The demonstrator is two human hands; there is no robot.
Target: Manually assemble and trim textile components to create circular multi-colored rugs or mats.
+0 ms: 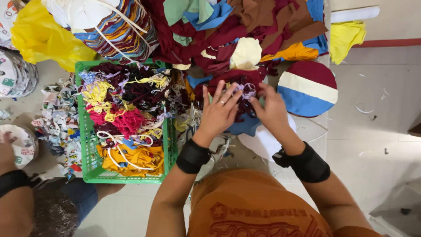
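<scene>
1. A co-worker's hand [6, 149] rests on a printed round piece at 9 o'clock.
2. The green basket [86, 145] brims with tangled fabric strips.
3. The left hand [218, 113], fingers spread, presses on a maroon scrap bundle [245, 94] at 12 o'clock.
4. The right hand [272, 109] pinches the bundle's pale strips; a hard tug could likely spill loose scraps off the table edge [322, 127].

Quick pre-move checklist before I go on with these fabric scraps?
1. Both hands on the work: left hand and right hand meet over the maroon scrap: ok.
2. Pale tangled strip pinched: cannot tell.
3. Green crate beside the left hand: ok.
4. Crate room: heaped full: not ok.
5. Another person's hand apart, at far left: ok.
</scene>
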